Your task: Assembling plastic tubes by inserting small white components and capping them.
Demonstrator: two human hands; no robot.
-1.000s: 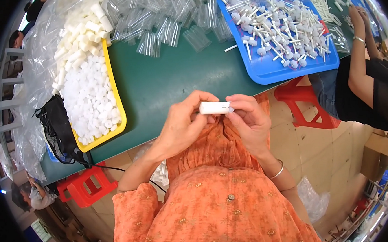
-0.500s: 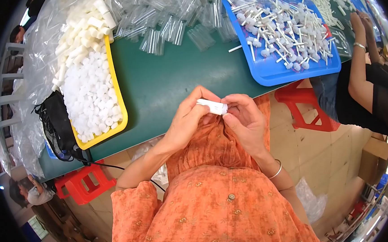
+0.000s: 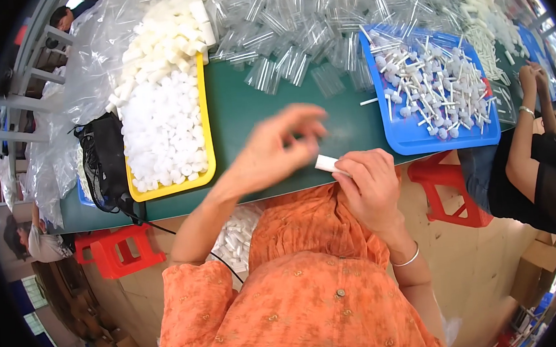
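Note:
A short white plastic cylinder pokes out from between the thumb and fingers of my right hand, which is closed on it near the table's front edge. The fingers cover its other end. My left hand is a little up and to the left of the cylinder, over the green table. It is smeared by motion, with thumb and fingers apart and nothing visible in them. Left of it, a yellow tray holds many small white caps.
A blue tray at the right holds white stem parts with round ends. Clear tubes lie heaped at the back, off-white cylinders behind the yellow tray. Red stools stand below. A co-worker's arm is far right.
My left hand has let go of the white cylinder and moved up and away. The right hand now holds it alone, slightly lower. The whole view has shifted, showing the trays lower and further right.

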